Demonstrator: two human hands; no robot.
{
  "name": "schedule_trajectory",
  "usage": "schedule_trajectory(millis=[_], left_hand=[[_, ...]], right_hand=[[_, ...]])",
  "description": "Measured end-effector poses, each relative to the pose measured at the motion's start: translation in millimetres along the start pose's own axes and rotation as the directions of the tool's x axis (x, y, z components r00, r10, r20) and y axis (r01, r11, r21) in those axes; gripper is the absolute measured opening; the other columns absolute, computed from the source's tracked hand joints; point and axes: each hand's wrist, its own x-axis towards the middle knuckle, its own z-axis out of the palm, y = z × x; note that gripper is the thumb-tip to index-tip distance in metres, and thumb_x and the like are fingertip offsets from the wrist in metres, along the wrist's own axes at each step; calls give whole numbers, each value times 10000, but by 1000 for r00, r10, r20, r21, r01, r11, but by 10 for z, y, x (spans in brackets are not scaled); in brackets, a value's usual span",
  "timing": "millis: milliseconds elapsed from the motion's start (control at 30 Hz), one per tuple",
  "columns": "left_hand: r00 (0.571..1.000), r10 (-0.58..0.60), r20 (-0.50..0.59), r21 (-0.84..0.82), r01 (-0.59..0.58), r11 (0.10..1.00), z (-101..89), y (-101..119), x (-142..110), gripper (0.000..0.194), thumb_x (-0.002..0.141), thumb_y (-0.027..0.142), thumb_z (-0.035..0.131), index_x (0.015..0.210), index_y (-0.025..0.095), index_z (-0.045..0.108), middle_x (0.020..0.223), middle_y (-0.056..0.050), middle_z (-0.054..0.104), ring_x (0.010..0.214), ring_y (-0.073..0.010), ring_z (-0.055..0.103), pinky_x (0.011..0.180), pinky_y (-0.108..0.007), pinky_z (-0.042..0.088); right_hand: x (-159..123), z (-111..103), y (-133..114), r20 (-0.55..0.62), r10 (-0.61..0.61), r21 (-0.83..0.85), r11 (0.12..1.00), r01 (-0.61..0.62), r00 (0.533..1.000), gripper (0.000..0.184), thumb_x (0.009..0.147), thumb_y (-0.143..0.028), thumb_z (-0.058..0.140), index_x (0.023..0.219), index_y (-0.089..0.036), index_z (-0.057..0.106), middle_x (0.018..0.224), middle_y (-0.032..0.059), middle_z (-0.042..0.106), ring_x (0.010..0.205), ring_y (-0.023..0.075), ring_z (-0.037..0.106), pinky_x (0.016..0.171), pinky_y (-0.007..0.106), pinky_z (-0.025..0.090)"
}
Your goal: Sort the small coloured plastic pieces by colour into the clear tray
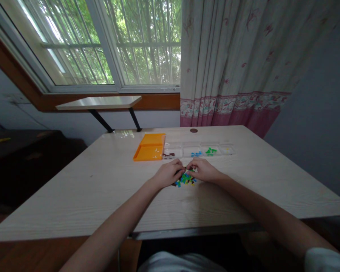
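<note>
A heap of small plastic pieces [185, 179] in green, blue, yellow, brown and white lies on the table between my hands. My left hand [168, 173] curls over the heap's left side, its fingertips closed among the pieces. From the right, my right hand [204, 169] reaches to the heap's upper edge with thumb and fingers drawn together. What either hand holds is too small to make out. Just behind stand clear trays in a row, with brown pieces [169, 154], blue pieces [196, 154], green pieces [211, 151] and a little yellow [227, 149] in separate compartments.
An orange case [149, 147] lies opened at the left end of the trays, a few white pieces in it. A small raised shelf [102, 101] on black legs stands at the table's back left. A dark round disc [193, 130] sits near the back edge.
</note>
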Motion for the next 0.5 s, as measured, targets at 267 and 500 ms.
schedule_trajectory(millis=[267, 500], left_hand=[[1000, -9, -6, -2, 9, 1000, 4, 4, 7, 237, 867, 259, 407, 875, 179, 630, 911, -41, 547, 824, -139, 558, 739, -244, 437], [1000, 11, -22, -24, -12, 1000, 13, -4, 14, 216, 852, 254, 430, 848, 184, 635, 895, -37, 546, 816, -138, 556, 739, -242, 437]], right_hand=[[11, -7, -35, 15, 48, -14, 999, -47, 999, 117, 705, -230, 622, 795, -174, 672, 685, 7, 546, 645, 115, 507, 634, 221, 389], [30, 18, -54, 6, 116, -25, 993, -115, 993, 104, 697, -229, 622, 766, -189, 688, 656, 0, 558, 626, 113, 507, 614, 218, 373]])
